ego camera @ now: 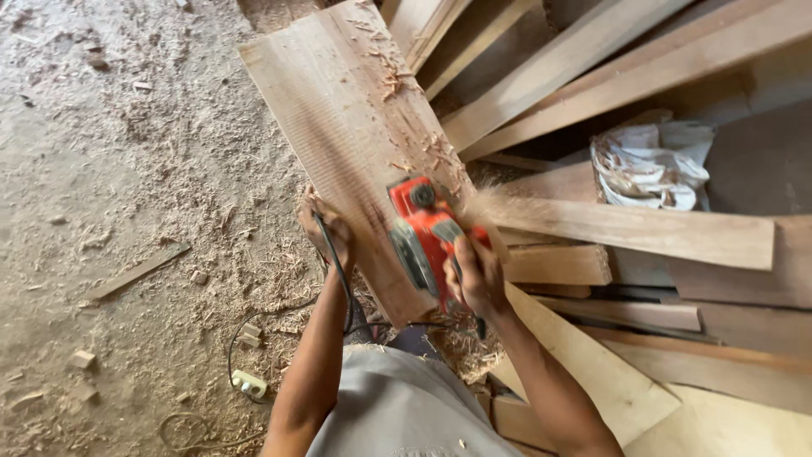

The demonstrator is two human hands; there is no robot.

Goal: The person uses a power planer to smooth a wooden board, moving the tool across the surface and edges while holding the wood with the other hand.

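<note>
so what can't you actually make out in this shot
Head view only:
- Sole of the red planer: hidden against the board.
- Right hand grip: fingers wrap out of sight.
- Chips at the planer's right side: motion-blurred.
- Cord end: lost in sawdust.
- Left hand palm: hidden by the board's edge.

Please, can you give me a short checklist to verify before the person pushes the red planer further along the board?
1. Right hand grips the handle of the red planer: ok.
2. Left hand steadies the board at its left edge, away from the planer: ok.
3. Black cord runs over the left hand and forearm, close to the board: not ok.
4. Board surface ahead carries loose shavings but no other thing: ok.
5. How the board is supported underneath: cannot tell.
6. Floor beside the person holds sawdust, wood scraps and a plug strip: not ok.
</note>
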